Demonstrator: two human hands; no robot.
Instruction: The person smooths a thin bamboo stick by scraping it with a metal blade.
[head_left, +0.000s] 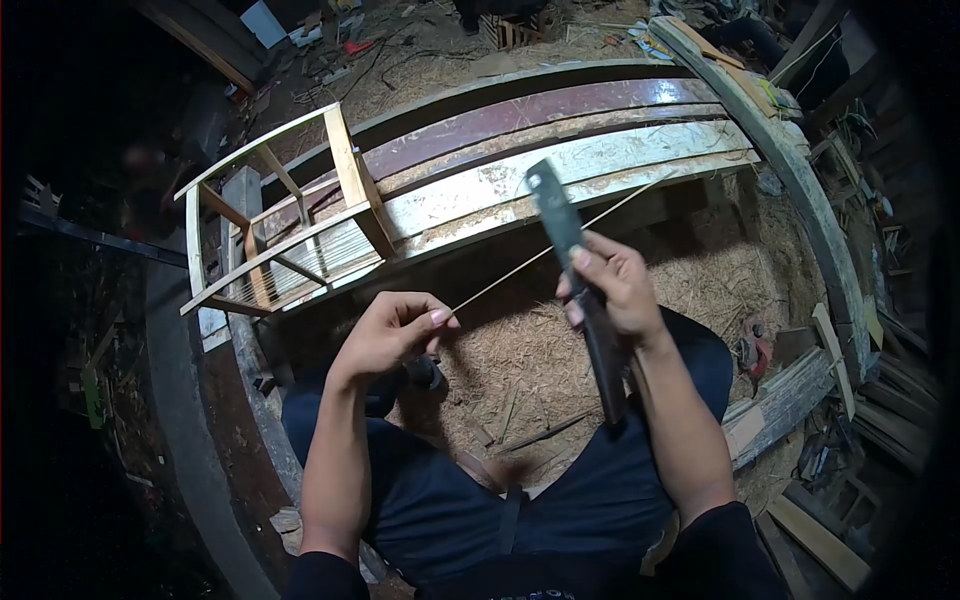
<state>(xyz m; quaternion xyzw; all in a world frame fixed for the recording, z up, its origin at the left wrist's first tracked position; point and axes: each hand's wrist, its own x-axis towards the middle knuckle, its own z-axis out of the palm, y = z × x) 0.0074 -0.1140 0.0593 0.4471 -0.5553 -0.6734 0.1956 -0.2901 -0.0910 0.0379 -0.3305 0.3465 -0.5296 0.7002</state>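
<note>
My left hand pinches one end of a thin, pale strip, which looks like split bamboo or cane. The strip slants up to the right past my right hand and over the edge of the bench. In my right hand is a broad-bladed knife, its squared blade pointing up and away and its dark handle running down toward my lap. The strip meets the knife near the base of the blade; whether the edge bites into it I cannot tell.
Ahead stands a low plank bench, dusted with shavings. A small wooden frame with thin parallel strands rests on its left end. Shavings cover the ground between my legs. Wood scraps and a red tool lie at right.
</note>
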